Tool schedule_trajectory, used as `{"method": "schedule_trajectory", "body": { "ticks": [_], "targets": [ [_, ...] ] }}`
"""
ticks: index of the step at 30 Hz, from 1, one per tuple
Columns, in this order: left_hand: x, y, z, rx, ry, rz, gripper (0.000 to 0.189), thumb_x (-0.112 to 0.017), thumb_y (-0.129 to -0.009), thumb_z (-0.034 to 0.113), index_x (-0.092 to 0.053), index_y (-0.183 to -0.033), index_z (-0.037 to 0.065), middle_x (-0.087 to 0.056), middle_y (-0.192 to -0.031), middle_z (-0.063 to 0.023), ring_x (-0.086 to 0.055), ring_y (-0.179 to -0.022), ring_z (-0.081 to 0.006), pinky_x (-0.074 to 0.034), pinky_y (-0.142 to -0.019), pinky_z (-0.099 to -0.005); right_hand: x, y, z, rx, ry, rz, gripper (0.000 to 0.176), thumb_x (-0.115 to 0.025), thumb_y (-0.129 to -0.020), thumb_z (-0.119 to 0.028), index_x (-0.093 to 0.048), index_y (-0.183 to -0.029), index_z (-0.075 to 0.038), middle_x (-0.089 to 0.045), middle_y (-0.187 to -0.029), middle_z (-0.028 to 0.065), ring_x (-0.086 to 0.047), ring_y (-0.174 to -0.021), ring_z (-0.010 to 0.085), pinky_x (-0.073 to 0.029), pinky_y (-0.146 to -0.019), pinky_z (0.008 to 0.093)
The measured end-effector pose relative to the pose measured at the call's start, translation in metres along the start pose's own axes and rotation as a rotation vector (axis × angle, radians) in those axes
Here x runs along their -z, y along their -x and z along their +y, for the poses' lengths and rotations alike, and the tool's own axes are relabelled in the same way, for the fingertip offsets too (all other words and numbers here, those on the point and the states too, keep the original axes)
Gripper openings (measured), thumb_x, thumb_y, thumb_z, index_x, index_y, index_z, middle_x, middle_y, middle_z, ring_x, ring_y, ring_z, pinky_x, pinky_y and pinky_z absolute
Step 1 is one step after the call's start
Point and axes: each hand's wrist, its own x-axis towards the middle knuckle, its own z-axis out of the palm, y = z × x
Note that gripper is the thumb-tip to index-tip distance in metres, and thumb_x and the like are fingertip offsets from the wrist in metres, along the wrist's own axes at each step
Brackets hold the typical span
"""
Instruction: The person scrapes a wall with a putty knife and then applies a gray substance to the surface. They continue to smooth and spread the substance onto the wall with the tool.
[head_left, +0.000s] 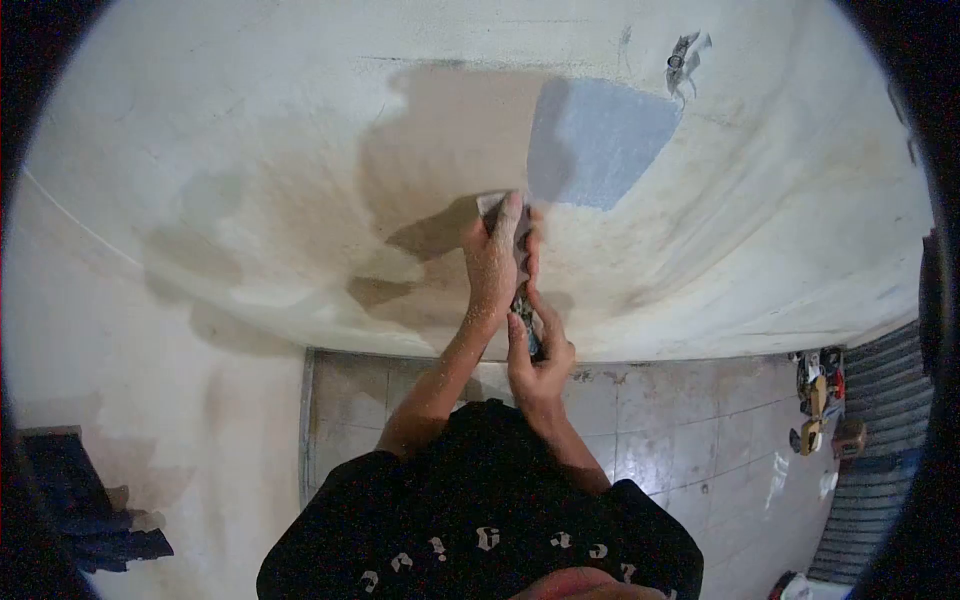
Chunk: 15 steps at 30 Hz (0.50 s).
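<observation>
My left hand (492, 265) is closed around a flat grey scraper (491, 207), its thumb along the near face and its fingertips curled over the right edge. The pale upper corner of the scraper overlaps the wall (300, 170) just under a beige patch (460, 120). Below it, my right hand (542, 365) grips a dark, mottled piece (525, 322) between thumb and fingers, close under the scraper; I cannot tell whether the two are joined. Light specks of dust or filler dot the left wrist and forearm.
A blue-grey patch (605, 140) adjoins the beige one, with wires sticking out of a hole (682, 60) at upper right. Tools (815, 405) lie on the tiled floor (660, 430) by a corrugated shutter (880, 430). Dark cloth (80, 500) shows at lower left.
</observation>
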Motion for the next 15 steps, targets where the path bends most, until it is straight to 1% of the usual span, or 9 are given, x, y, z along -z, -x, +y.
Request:
{"method": "schedule_trajectory", "body": {
  "ticks": [3,4,7,8,9,11,14,15],
  "targets": [
    [0.001,0.003,-0.004,0.002,-0.008,0.002,0.036,-0.056,-0.096,0.035,-0.058,-0.081,0.002,-0.050,-0.052,-0.0014,-0.045,-0.036,-0.0091,-0.035,-0.032,-0.0228,0.005,0.005,0.000,-0.055,0.041,-0.017,0.037,-0.058,-0.092,-0.003,-0.052,-0.128,0.005,-0.067,-0.104,0.0121,-0.056,-0.076,0.0074,-0.045,-0.068,0.0216],
    [-0.002,0.005,0.001,0.004,-0.023,0.031,0.035,-0.056,-0.095,0.034,-0.058,-0.081,0.002,-0.050,-0.053,-0.0014,-0.045,-0.036,-0.0093,-0.035,-0.032,-0.0229,0.006,0.003,-0.005,-0.072,0.020,-0.015,0.037,-0.058,-0.092,-0.003,-0.052,-0.128,0.005,-0.067,-0.102,0.0111,-0.054,-0.075,0.0064,-0.045,-0.067,0.0213],
    [-0.006,0.002,0.009,0.021,0.031,-0.003,0.034,-0.056,-0.095,0.033,-0.058,-0.080,0.002,-0.050,-0.053,-0.0021,-0.045,-0.036,-0.0095,-0.035,-0.032,-0.0230,0.003,0.001,-0.016,-0.127,-0.030,-0.005,0.036,-0.058,-0.092,-0.003,-0.053,-0.128,0.005,-0.067,-0.099,0.0086,-0.051,-0.072,0.0041,-0.043,-0.063,0.0204],
    [0.000,0.000,0.003,0.042,-0.019,-0.028,0.035,-0.057,-0.093,0.039,-0.061,-0.083,0.005,-0.052,-0.055,-0.0003,-0.047,-0.037,-0.0108,-0.037,-0.034,-0.0253,0.001,0.004,-0.013,-0.146,-0.034,-0.005,0.036,-0.058,-0.093,-0.003,-0.053,-0.128,0.005,-0.067,-0.098,0.0079,-0.049,-0.071,0.0037,-0.043,-0.062,0.0202],
    [0.003,0.001,-0.003,0.033,-0.009,-0.022,0.035,-0.057,-0.094,0.037,-0.060,-0.082,0.004,-0.052,-0.055,-0.0011,-0.046,-0.037,-0.0106,-0.036,-0.033,-0.0247,0.000,0.005,-0.010,-0.161,-0.037,-0.004,0.036,-0.058,-0.093,-0.003,-0.053,-0.128,0.005,-0.067,-0.098,0.0073,-0.048,-0.069,0.0032,-0.042,-0.060,0.0200],
    [0.006,0.003,-0.012,0.008,0.013,-0.007,0.035,-0.057,-0.095,0.033,-0.059,-0.080,0.002,-0.051,-0.054,-0.0027,-0.045,-0.035,-0.0102,-0.034,-0.032,-0.0234,0.005,0.008,-0.003,-0.153,0.022,-0.028,0.037,-0.058,-0.093,-0.003,-0.052,-0.128,0.004,-0.066,-0.103,0.0095,-0.052,-0.074,0.0048,-0.044,-0.065,0.0205],
    [-0.006,0.001,0.010,0.085,0.013,0.001,0.035,-0.057,-0.095,0.033,-0.058,-0.080,0.002,-0.051,-0.054,-0.0026,-0.045,-0.035,-0.0105,-0.035,-0.032,-0.0236,0.001,-0.011,-0.016,-0.049,0.003,0.015,0.038,-0.058,-0.093,-0.004,-0.052,-0.129,0.005,-0.064,-0.112,0.0133,-0.056,-0.086,0.0083,-0.046,-0.075,0.0223],
    [-0.005,0.004,0.011,0.059,-0.001,0.003,0.035,-0.057,-0.095,0.033,-0.058,-0.080,0.002,-0.051,-0.054,-0.0025,-0.045,-0.035,-0.0105,-0.035,-0.032,-0.0236,0.001,-0.011,-0.022,-0.016,-0.015,0.041,0.038,-0.059,-0.092,-0.004,-0.052,-0.129,0.005,-0.063,-0.115,0.0146,-0.058,-0.090,0.0097,-0.046,-0.078,0.0231]
  ]
}}
